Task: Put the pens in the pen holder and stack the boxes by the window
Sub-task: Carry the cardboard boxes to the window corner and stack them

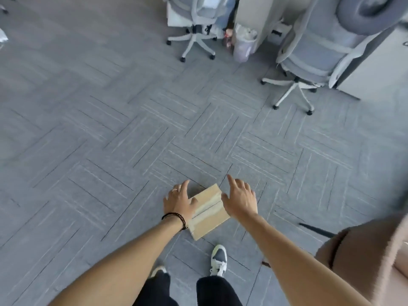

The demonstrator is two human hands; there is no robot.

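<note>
A taped brown cardboard box (209, 212) lies tilted on the grey carpet just ahead of my feet. My left hand (179, 200), with a ring and a black wrist band, hovers over the box's left edge with fingers spread. My right hand (240, 198) is over the box's right edge, also with fingers apart. Neither hand wraps around the box, and I cannot tell whether the palms touch it. No pens, pen holder or window are in view.
Two grey office chairs (198, 23) (309, 62) stand at the back, with a lined waste bin (244, 44) between them beside a desk panel. A beige fuzzy object (364, 257) fills the lower right. My shoes (218, 259) are just behind the box.
</note>
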